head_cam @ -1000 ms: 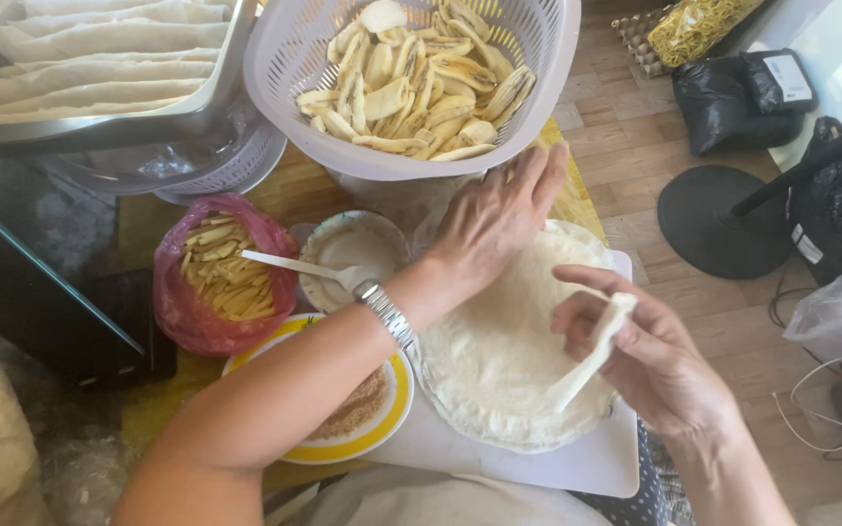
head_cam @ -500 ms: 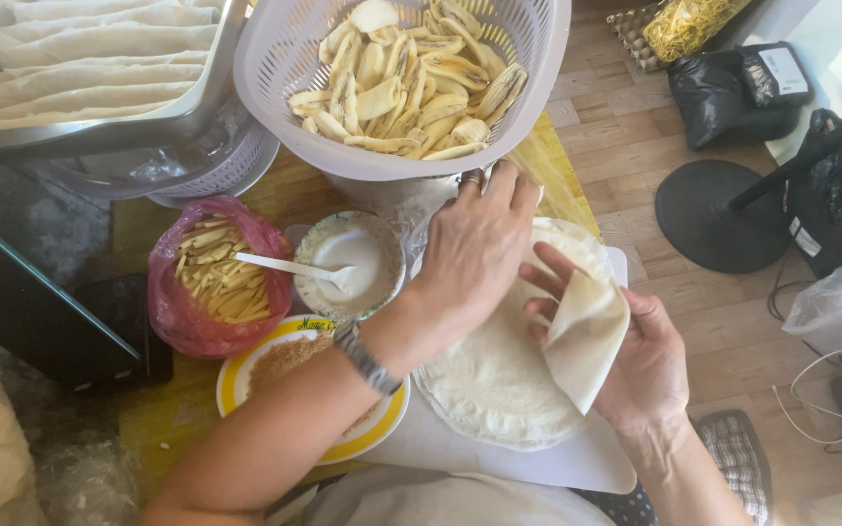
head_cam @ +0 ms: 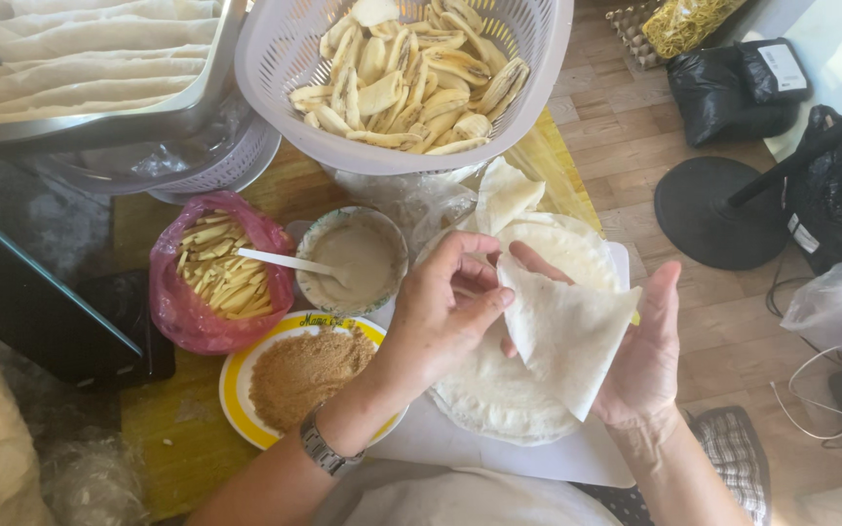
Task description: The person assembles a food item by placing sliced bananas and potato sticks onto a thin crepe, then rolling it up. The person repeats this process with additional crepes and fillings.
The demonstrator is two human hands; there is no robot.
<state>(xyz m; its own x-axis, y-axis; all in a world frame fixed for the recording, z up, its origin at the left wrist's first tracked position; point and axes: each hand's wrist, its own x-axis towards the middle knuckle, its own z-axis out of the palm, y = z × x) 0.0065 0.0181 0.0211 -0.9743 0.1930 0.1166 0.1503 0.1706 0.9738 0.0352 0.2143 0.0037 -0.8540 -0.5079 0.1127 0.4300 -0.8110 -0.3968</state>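
A thin white wrapper sheet point(head_cam: 569, 336) is lifted off the round stack of wrappers point(head_cam: 484, 394) that lies on a white board point(head_cam: 528, 458). My right hand point(head_cam: 647, 360) holds the sheet from beneath, palm up. My left hand point(head_cam: 450, 312), with a metal watch at the wrist, pinches the sheet's upper left edge. Left of my hands stand a bowl of pale paste point(head_cam: 355, 261) with a white spoon point(head_cam: 285, 261) and a yellow-rimmed plate of brown sugar point(head_cam: 294, 375).
A white colander of sliced banana pieces point(head_cam: 411, 68) stands at the top. A pink bag of yellow strips point(head_cam: 211, 278) lies at left, a metal tray of rolled wraps point(head_cam: 70, 63) at top left. A dark fan base point(head_cam: 718, 209) stands on the wooden floor at right.
My left hand has come off the wrapper stack and taken the edge of the sheet. The sheet, first hanging folded from my right hand, is now spread over my right palm.
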